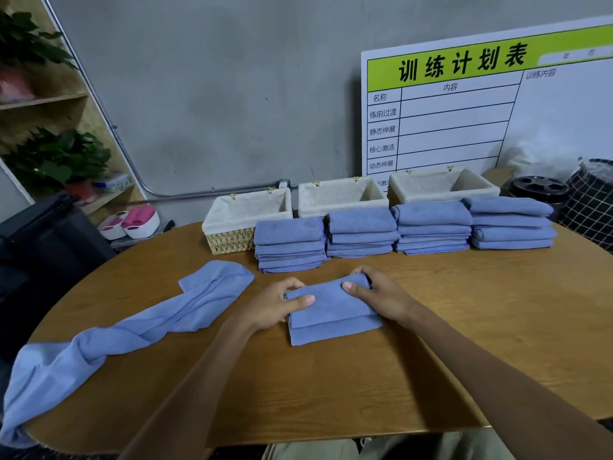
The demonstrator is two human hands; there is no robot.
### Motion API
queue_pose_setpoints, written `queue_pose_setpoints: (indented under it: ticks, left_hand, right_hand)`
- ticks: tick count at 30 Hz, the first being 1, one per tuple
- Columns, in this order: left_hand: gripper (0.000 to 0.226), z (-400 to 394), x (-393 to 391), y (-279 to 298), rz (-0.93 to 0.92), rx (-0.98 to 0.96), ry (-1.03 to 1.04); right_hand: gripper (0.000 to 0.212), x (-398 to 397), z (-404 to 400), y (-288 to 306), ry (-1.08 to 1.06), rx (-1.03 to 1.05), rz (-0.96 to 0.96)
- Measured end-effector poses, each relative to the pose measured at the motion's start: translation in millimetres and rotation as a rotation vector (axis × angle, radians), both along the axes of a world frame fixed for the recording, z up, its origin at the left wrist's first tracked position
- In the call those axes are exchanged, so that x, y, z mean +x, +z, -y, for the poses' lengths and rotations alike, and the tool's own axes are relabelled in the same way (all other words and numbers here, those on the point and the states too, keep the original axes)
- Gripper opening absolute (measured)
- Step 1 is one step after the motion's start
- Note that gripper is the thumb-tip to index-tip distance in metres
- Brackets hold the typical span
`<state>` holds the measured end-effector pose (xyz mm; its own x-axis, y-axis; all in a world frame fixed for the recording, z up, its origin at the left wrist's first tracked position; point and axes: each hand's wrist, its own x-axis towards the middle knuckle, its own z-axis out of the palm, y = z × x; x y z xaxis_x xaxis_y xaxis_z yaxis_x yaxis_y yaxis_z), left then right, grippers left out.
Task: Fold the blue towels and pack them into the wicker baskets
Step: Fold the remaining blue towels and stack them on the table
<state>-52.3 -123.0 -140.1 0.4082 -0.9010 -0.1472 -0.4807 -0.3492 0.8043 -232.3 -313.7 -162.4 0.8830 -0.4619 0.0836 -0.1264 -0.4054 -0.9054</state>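
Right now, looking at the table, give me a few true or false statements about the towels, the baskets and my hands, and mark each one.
1. Both the left hand and right hand grip the folded towel. True.
2. Four stacks of folded towels sit in front of the wicker baskets. True.
3. The baskets are already packed with towels. False: all three show only bare lining.
4. The unfolded towel lies to the right of the hands. False: it lies to the left.
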Motion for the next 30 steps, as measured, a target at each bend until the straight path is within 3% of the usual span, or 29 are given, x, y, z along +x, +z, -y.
queue_pose_setpoints:
  ticks: [12, 20, 26, 30]
  left_hand:
    - [0.066, -5.8, 1.9, -20.6, 0.039, -0.128, 0.034]
    - [0.056, -7.8, -9.9, -18.6, 0.1, -0.095, 0.064]
    - [0.061, -19.0, -12.0, -10.7, -0.163, -0.061, 0.083]
    - [0.071, -26.1, -2.7, -9.2, -0.068, -0.069, 0.133]
  right_hand:
    - [0.023, -6.5, -2.5, -6.8, -0.046, -0.047, 0.05]
    - [0.026, 0.0, -14.3, -10.1, -0.147, -0.113, 0.058]
    - [0.036, 4.6, -22.4, -10.2, -0.247, -0.15, 0.018]
    - [0.046, 10.7, -28.8, -8.1, -0.3, -0.162, 0.005]
